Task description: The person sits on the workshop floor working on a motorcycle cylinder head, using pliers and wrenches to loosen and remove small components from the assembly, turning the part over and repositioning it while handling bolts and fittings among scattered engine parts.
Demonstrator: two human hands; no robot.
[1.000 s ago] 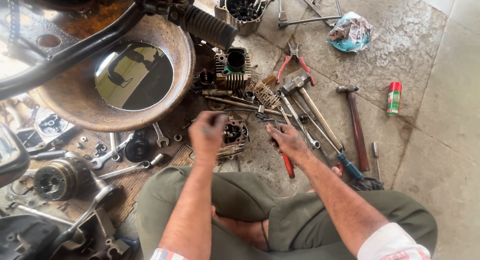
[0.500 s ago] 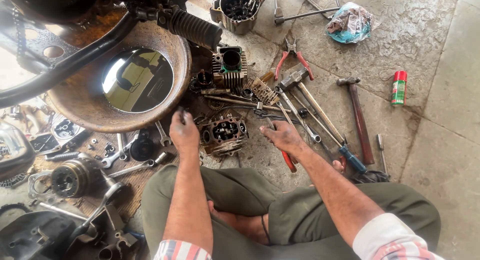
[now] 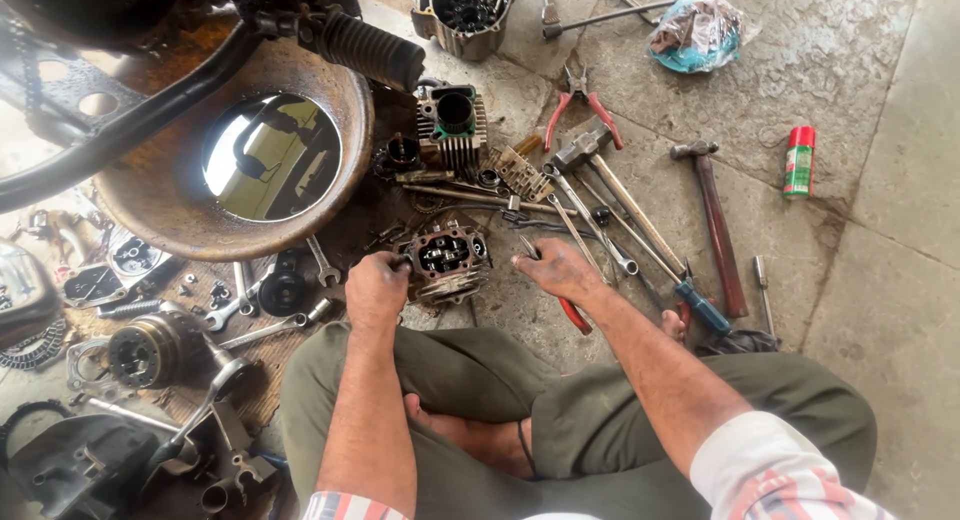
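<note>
L hand (image 3: 375, 290): yours, fist closed, gripping left edge of the cylinder head (image 3: 445, 260)
R hand (image 3: 556, 271): fingers loosely spread, resting on floor (image 3: 880, 310) just right of the head, over red-handled pliers (image 3: 573, 313); holding nothing I can make out
Cyl head: on floor betw both hands, in front of your crossed legs
Farther: finned cylinder (image 3: 452, 125) beyond it, rusty pan (image 3: 160, 205) w/ liquid to its left, hammer (image 3: 712, 220) off right

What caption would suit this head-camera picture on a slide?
Seated on a stone floor among scattered tools, left hand grips an engine head; right hand rests beside it.
</note>
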